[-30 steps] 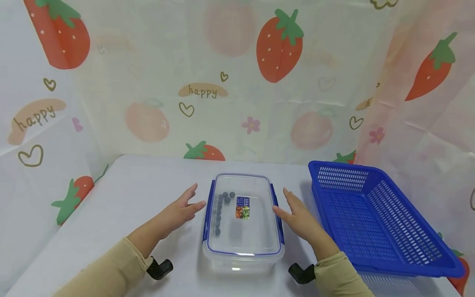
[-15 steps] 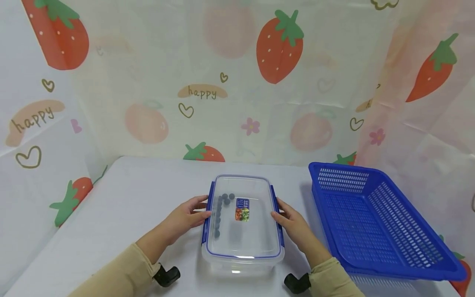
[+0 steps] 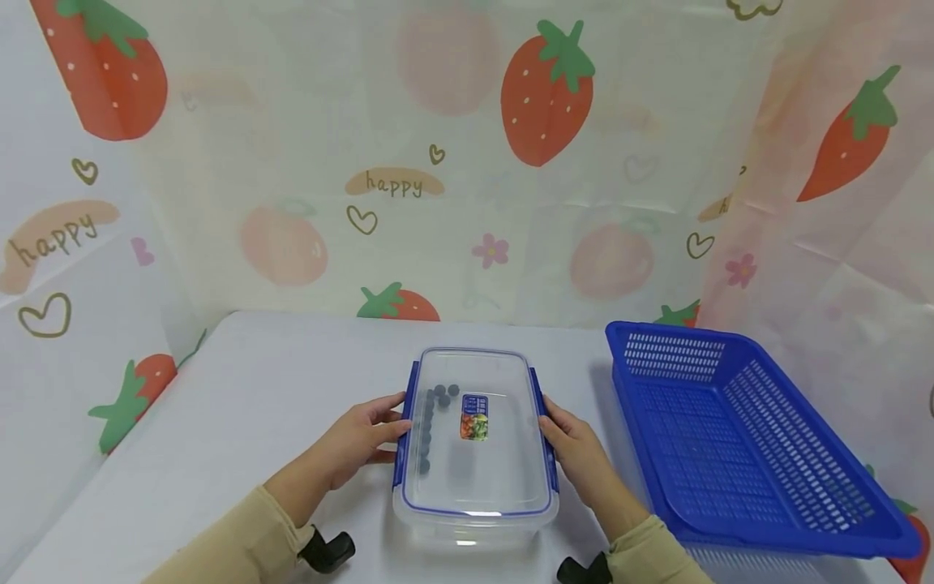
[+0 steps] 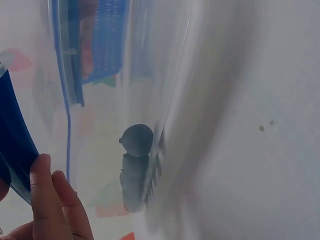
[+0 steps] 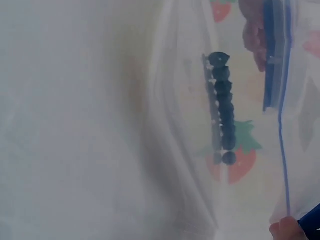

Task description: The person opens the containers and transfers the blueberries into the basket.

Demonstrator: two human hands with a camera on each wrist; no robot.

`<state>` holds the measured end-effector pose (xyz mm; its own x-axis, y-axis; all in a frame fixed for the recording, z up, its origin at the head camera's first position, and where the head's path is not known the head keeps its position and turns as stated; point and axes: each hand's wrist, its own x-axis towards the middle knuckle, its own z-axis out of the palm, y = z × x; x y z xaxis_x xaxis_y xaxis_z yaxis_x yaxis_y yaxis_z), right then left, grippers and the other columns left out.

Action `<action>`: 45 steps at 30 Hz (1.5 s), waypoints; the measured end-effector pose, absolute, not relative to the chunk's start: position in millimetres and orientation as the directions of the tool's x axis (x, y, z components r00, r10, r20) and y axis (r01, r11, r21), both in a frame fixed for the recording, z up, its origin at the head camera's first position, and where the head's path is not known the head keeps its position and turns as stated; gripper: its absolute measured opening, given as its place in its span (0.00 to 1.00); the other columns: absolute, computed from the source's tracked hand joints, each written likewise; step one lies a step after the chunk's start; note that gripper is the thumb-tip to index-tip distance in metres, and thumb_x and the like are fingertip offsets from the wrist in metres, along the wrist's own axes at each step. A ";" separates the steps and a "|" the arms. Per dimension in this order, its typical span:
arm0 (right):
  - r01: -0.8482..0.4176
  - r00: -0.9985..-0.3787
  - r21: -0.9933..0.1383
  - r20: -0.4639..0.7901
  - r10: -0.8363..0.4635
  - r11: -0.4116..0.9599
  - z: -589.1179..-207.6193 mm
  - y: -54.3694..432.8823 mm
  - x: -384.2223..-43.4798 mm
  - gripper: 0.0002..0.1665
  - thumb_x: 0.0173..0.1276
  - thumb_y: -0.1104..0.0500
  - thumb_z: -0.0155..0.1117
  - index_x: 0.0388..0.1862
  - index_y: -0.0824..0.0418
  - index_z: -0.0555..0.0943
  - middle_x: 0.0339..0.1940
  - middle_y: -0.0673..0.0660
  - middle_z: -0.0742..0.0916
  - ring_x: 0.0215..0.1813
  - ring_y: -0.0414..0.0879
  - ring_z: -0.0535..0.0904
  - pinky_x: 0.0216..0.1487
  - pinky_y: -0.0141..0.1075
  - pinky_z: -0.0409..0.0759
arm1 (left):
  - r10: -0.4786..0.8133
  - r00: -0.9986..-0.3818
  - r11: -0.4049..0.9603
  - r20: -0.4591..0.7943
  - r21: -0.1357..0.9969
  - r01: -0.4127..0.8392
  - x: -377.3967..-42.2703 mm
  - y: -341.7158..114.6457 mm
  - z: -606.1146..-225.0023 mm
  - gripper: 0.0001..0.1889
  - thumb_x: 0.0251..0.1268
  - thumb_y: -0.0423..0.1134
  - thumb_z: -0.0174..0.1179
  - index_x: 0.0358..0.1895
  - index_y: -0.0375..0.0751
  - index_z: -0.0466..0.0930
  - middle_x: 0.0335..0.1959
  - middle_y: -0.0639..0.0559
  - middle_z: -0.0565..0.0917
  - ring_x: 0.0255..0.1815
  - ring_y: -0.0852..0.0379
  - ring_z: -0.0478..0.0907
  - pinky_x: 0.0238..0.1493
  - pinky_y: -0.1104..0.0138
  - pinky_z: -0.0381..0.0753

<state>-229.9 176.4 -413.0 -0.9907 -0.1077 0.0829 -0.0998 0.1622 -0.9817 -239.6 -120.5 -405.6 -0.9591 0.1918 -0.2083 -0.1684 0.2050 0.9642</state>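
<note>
A clear plastic food container [image 3: 503, 462] with a blue-sealed lid stands on the white table in the head view. My left hand [image 3: 357, 438] is at its left side, pinching the blue side latch [image 4: 15, 135]; in the left wrist view the fingertips lie under that latch, which slants away from the lid. On the opposite side my right hand [image 3: 580, 446] holds the other blue latch [image 5: 311, 220], mostly out of frame in the right wrist view. Inside, several dark round blueberries [image 5: 225, 100] line the container's left wall.
A blue perforated basket [image 3: 730, 438] stands to the right of the container. White cloth covers the table [image 3: 292, 357], and a strawberry-printed curtain [image 3: 467, 162] hangs behind and at the sides. Black wrist mounts [image 3: 327, 551] hang below both sleeves.
Both hands came in from beside the container and took hold of its side latches. The container has stayed in about the same place.
</note>
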 end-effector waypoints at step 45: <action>-0.092 -0.993 -0.977 0.077 -0.084 0.190 -414.7 173.0 -230.5 0.27 0.72 0.63 0.43 0.68 0.69 0.57 0.67 0.63 0.65 0.67 0.53 0.60 0.63 0.51 0.63 | 0.117 -0.963 0.256 -0.243 0.944 -0.207 -241.7 -134.0 -396.6 0.29 0.63 0.31 0.53 0.68 0.40 0.57 0.58 0.39 0.71 0.53 0.47 0.74 0.46 0.59 0.80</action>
